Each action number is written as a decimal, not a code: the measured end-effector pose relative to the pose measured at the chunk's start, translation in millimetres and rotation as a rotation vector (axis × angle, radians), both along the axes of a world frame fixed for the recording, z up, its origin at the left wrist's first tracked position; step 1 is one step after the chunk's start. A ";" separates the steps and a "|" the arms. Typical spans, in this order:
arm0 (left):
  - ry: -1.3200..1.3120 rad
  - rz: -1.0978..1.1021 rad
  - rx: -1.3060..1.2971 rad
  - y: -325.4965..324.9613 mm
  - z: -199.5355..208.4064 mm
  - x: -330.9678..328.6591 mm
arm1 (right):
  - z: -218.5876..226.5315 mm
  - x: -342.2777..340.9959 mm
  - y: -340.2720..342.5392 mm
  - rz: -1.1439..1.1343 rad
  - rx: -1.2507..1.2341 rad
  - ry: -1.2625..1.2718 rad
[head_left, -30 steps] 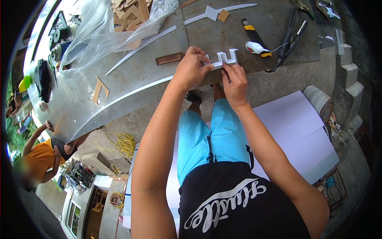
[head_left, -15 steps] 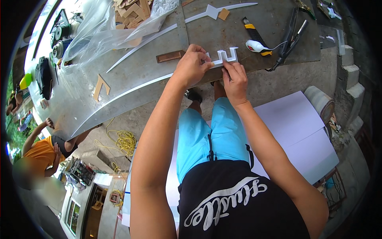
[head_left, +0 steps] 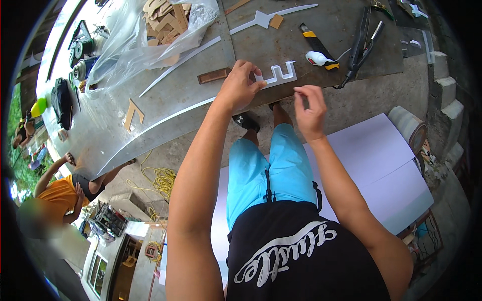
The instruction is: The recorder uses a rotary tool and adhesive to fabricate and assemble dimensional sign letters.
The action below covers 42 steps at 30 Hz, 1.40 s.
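Note:
On the metal tabletop, near its front edge, stands a white strip bent into squared steps (head_left: 281, 74). My left hand (head_left: 240, 85) is closed on its left end, thumb and fingers pinching it. From beneath this hand a long thin white strip (head_left: 165, 120) curves away to the left; the hand hides where the two meet. My right hand (head_left: 312, 111) hangs apart from the piece, just off the table edge. Its fingers are half curled, with a gap between thumb and forefinger and nothing visible in them. A brown rectangular block (head_left: 213, 76) lies beside my left hand.
To the right lie a white bottle (head_left: 316, 58), a yellow-black utility knife (head_left: 315, 41) and a black tong-like tool (head_left: 362, 50) with a cord. Wooden cutouts (head_left: 165, 22) fill a plastic bag. Behind me is a white-topped surface (head_left: 361, 155); a person in orange (head_left: 55, 195) is at left.
My right hand has let go of the stepped white strip and drawn back to the right and toward me. My left hand stays on the strip. The view has shifted slightly.

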<state>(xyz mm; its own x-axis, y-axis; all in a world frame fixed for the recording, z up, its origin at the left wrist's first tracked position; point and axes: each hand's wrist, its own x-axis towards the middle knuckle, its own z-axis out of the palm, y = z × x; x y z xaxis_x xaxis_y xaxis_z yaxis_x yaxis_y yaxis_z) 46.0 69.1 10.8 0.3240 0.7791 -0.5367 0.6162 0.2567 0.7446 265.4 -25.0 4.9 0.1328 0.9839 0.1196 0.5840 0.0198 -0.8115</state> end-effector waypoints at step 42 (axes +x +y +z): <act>0.003 -0.124 -0.065 17.1 -13.1 -19.3 | 17.5 -9.3 -120.5 -0.153 -0.353 0.145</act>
